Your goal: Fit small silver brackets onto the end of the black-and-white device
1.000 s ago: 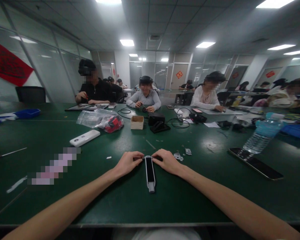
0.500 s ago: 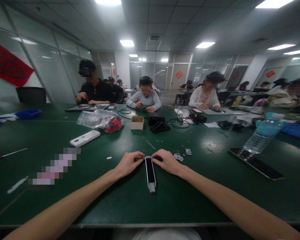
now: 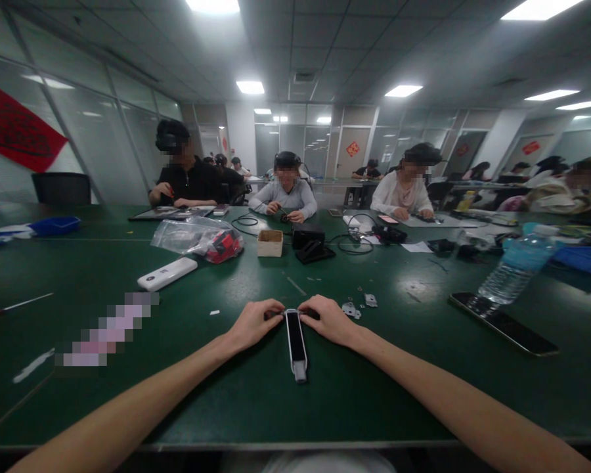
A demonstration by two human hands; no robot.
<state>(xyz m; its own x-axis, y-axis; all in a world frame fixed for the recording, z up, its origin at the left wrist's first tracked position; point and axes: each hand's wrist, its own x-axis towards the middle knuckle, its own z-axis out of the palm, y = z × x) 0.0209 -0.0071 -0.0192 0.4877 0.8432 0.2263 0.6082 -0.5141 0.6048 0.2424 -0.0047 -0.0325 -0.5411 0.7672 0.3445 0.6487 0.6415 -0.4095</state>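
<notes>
Slim long device with a black face and white rim [image 3: 296,340]: lower centre of the frame, on the dark green surface [image 3: 226,407], its grey end toward the bottom edge
Left hand [image 3: 254,322]: half curled, thumb and fingertips close together at the left side of the device's upper end; gripping or only touching, cannot tell
Right hand [image 3: 329,320]: curled likewise at that end's right side, its hold equally unclear
Small silvery metal pieces [image 3: 350,310]: just right of the right hand
Black rectangular phone [image 3: 515,330]: right of the frame
</notes>
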